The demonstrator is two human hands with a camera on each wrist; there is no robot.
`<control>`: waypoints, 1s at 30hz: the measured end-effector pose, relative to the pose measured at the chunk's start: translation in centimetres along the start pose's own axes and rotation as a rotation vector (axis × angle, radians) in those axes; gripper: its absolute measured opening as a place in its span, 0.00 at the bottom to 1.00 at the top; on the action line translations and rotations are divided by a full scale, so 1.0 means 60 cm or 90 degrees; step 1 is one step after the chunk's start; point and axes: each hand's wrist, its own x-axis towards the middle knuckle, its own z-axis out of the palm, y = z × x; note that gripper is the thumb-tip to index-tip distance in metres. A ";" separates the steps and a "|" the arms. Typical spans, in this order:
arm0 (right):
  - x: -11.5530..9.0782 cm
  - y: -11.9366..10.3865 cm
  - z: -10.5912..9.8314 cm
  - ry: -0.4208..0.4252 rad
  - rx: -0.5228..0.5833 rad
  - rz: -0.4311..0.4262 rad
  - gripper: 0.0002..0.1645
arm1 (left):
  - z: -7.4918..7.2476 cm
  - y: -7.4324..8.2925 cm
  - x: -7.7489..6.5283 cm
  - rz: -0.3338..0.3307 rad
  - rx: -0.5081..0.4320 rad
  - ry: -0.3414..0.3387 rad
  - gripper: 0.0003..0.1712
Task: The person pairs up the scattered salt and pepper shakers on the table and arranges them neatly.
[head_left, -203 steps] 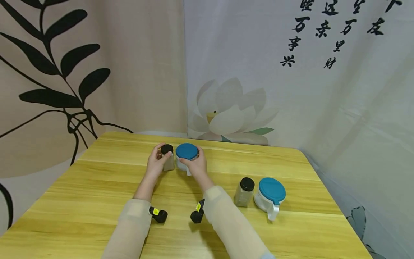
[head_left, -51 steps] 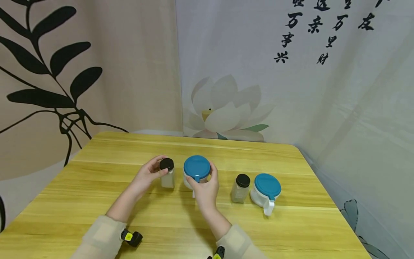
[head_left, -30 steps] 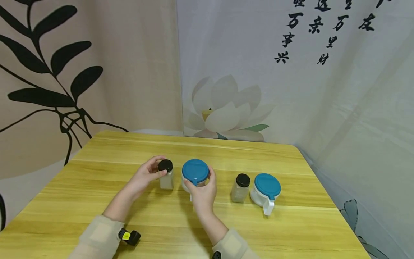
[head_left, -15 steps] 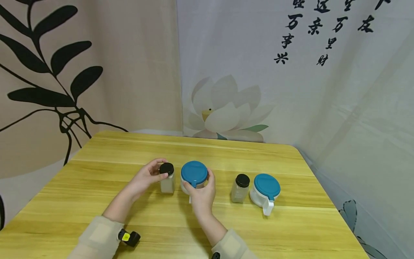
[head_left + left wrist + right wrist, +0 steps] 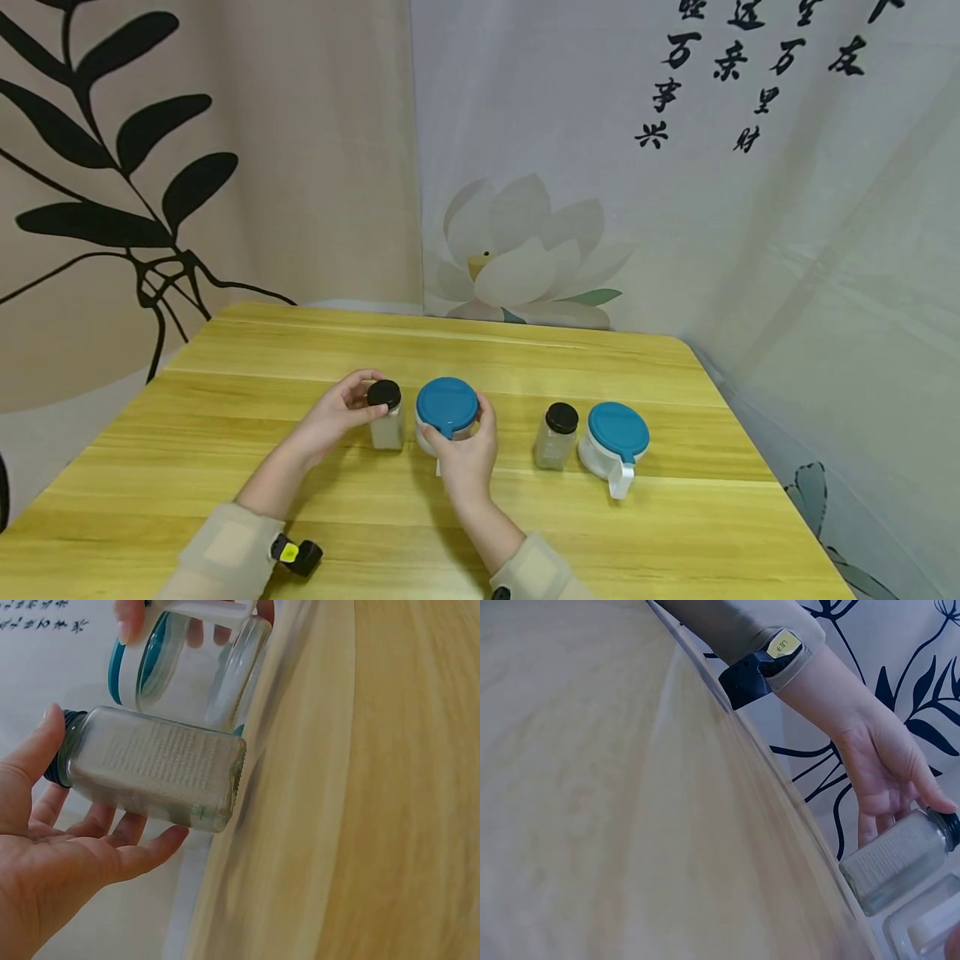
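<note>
My left hand (image 5: 339, 417) grips a square glass jar (image 5: 387, 432) with a black lid, thumb and fingers around its upper part. In the left wrist view, raised lettering covers one face of this upright jar (image 5: 154, 766). Just right of it, my right hand (image 5: 470, 457) holds a round glass seasoning pot (image 5: 447, 405) by its sides. That pot has a blue lid, a white collar and a white handle pointing toward me; my fingers hide part of its body. A narrow gap separates the two containers in the head view.
To the right stand a second black-lidded glass jar (image 5: 556, 441) and a second blue-lidded pot (image 5: 618, 429) with a white handle, close together. All are at the wooden table (image 5: 675, 542). Behind the far edge hangs a printed cloth (image 5: 540, 108).
Since the earliest frame both hands have brought the jar and the pot nearer to me, with a wider gap between them. Over the last second they have shifted slightly nearer still.
</note>
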 end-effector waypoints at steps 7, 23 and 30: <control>-0.002 0.003 0.000 -0.005 -0.006 -0.005 0.50 | 0.002 0.000 0.000 0.004 -0.002 -0.004 0.29; -0.005 0.003 0.000 -0.005 -0.007 -0.004 0.50 | 0.001 -0.002 0.000 -0.007 -0.004 -0.005 0.29; -0.009 0.005 0.001 -0.006 -0.007 0.004 0.51 | 0.001 -0.003 -0.001 -0.001 -0.005 -0.008 0.30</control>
